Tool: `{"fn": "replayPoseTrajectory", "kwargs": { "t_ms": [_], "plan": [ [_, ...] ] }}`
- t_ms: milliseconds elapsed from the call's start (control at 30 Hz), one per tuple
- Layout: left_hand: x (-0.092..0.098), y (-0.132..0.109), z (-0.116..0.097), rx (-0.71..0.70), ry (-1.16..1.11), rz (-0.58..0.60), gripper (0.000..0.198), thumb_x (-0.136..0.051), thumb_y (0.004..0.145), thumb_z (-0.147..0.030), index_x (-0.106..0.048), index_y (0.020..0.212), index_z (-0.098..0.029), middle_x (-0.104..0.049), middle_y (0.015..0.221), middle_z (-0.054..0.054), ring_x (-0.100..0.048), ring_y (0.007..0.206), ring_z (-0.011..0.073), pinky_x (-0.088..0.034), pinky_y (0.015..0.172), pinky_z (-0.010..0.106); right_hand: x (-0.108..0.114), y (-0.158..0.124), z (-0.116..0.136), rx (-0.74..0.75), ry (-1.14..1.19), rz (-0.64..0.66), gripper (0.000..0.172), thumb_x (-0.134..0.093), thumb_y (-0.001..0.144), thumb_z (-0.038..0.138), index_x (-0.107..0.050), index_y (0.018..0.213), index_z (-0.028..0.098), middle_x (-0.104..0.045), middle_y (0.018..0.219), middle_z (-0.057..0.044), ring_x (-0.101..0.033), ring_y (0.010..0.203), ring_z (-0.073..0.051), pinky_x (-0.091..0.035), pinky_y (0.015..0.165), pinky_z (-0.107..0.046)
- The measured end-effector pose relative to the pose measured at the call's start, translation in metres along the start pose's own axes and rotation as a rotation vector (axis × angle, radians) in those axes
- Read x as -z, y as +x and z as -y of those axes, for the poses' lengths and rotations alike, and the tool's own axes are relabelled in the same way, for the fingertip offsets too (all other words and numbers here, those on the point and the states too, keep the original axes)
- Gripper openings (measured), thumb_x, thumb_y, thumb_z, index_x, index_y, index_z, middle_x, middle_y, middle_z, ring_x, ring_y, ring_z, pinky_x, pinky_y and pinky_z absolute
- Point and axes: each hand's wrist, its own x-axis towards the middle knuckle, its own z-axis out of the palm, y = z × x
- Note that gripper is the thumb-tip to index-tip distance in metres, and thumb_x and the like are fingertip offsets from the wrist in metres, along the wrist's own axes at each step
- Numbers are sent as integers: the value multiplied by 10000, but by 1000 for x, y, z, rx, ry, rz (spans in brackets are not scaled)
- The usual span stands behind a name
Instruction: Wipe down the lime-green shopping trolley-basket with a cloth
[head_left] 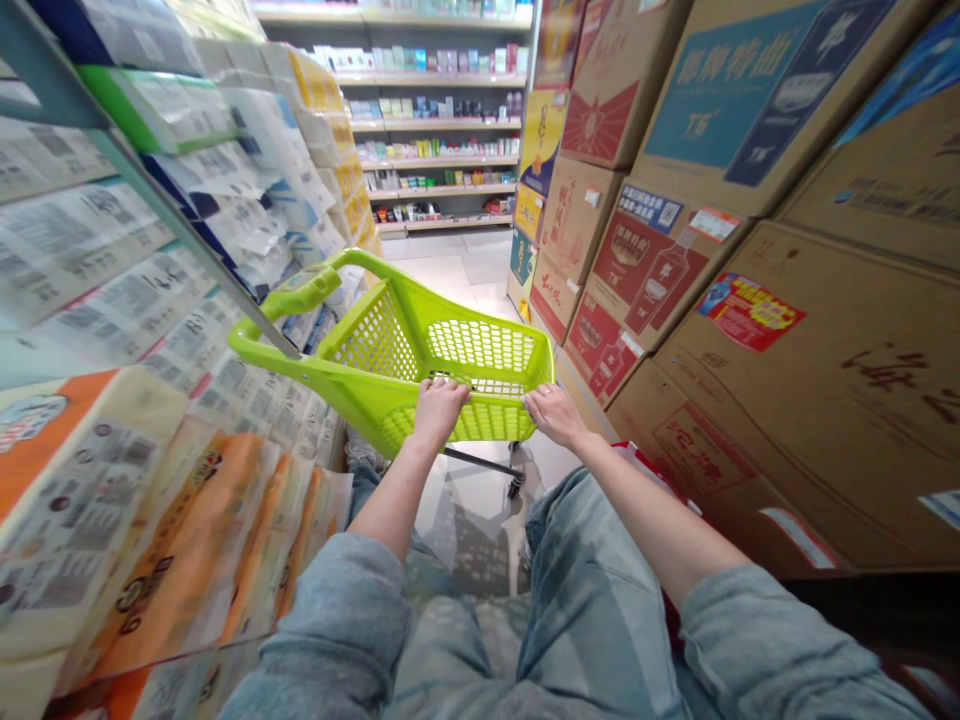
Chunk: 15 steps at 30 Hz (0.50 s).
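Observation:
A lime-green plastic shopping cart (360,390) stands crosswise in front of me in the aisle, its handle (300,295) toward the left. Nothing shows inside its latticed basket. My left hand (441,408) has its fingers curled over the near rim of the basket, around the middle of that side. At the basket's right end, my right hand (553,412) grips the corner of the same rim. A dark wheel (516,486) and part of the lower frame show beneath the cart.
Stacked packs of tissue paper (172,220) line the left side, with orange packs (202,540) close by me. Tall cardboard cartons (750,300) wall the right. Shelves (442,125) of small goods cross the far end. Pale tiled floor (480,265) runs between.

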Motion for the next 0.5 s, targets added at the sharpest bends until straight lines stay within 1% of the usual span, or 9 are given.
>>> {"fn": "replayPoseTrajectory", "kwargs": {
  "t_ms": [133,200,367,433,500],
  "plan": [
    [-4,-1,-6,17,3,-12,206,-445,905,-324,-638,912,-255,-647,898,63,-512,935,230,-284,869,402,-2,7,25,-208,-40,-56,406,-252,976,340,-601,844,180,-620,866,-77,-489,834,-200,-296,744,-311],
    [-4,-2,-8,18,15,-9,205,-443,906,-324,-634,922,-253,-650,899,60,-511,931,229,-286,862,400,-3,14,41,-260,-39,-75,400,-257,975,347,-605,864,183,-624,884,-80,-491,841,-206,-289,727,-319],
    [-1,-4,-9,5,51,-6,199,-447,907,-332,-627,941,-255,-657,906,49,-511,926,225,-288,848,389,-6,33,74,-266,-1,-64,406,-264,972,360,-619,888,181,-622,923,-99,-495,868,-217,-299,738,-334],
    [0,-5,-8,8,54,-1,201,-445,909,-336,-626,950,-260,-658,913,43,-512,925,219,-289,848,383,-8,37,80,-256,14,-73,399,-268,970,354,-619,893,180,-620,930,-96,-496,875,-220,-308,752,-336],
    [0,-5,-8,8,49,4,212,-437,912,-346,-628,950,-263,-658,907,41,-514,924,216,-289,847,377,-9,37,80,-226,26,-87,384,-273,968,344,-613,910,176,-616,945,-96,-495,891,-221,-317,769,-334]
  ]
}}
